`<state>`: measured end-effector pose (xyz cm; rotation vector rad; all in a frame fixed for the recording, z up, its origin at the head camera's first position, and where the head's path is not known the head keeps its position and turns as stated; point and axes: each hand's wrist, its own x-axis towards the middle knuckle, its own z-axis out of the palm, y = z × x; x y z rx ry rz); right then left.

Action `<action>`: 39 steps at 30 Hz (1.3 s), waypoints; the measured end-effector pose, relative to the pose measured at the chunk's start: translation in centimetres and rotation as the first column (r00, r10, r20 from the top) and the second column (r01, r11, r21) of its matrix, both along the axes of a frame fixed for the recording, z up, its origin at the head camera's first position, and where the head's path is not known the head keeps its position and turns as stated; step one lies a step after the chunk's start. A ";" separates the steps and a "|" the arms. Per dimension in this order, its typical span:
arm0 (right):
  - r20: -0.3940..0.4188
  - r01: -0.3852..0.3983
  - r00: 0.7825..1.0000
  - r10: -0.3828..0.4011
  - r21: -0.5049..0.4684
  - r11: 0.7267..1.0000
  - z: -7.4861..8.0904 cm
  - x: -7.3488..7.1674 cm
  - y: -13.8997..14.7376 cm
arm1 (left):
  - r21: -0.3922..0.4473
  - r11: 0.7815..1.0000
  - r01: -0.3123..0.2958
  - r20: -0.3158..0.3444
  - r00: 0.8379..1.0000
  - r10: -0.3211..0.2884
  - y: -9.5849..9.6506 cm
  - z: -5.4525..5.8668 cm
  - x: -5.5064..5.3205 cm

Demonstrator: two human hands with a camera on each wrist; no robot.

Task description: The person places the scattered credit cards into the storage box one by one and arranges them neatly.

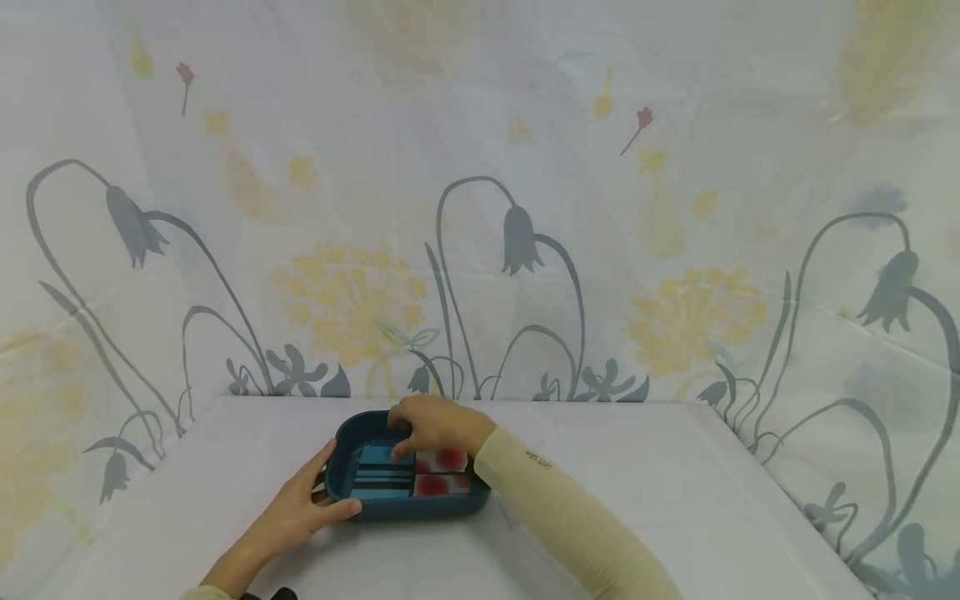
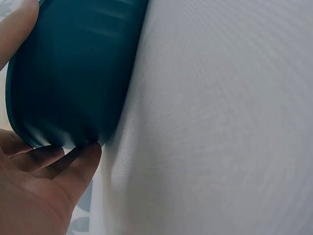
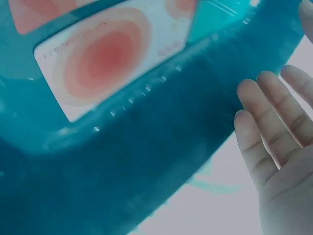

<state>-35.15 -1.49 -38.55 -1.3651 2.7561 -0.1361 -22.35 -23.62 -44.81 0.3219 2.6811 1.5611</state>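
A dark teal plastic tub (image 1: 420, 507) with rounded corners lies on the white table. Inside it are red-and-white cards (image 1: 431, 485) at the right and blue cards (image 1: 382, 493) at the left. My left hand (image 1: 303, 504) grips the tub's left end, its thumb on the near side and its other fingers against the end wall. My right hand (image 1: 435, 423) reaches over the tub's far side, thumb pointing down above the cards. Its fingers (image 3: 254, 98) look nearly straight in the right wrist view, overlapping the tub's wall, with nothing held between them.
The white table (image 1: 675, 500) extends around the tub. Behind it hangs a pale cloth (image 1: 480, 125) printed with grey and yellow flowers. A small black object (image 1: 283, 594) shows at the bottom edge, below my left forearm.
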 end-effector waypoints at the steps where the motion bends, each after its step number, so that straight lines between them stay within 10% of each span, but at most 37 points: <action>1: 0.003 0.002 1.000 -0.002 -0.008 1.000 0.2 0.0 0.1 | 0.000 1.000 0.003 0.003 1.000 -0.003 0.0 0.0 0.0; 21: 0.040 0.000 0.999 0.006 -0.150 0.989 3.1 2.7 5.2 | -0.007 1.000 0.007 -0.023 1.000 -0.007 0.0 0.2 0.0; 39: -0.021 0.058 0.998 -0.066 -0.258 0.964 1.7 5.2 11.0 | -0.012 1.000 -0.018 -0.012 1.000 0.018 0.2 0.2 0.1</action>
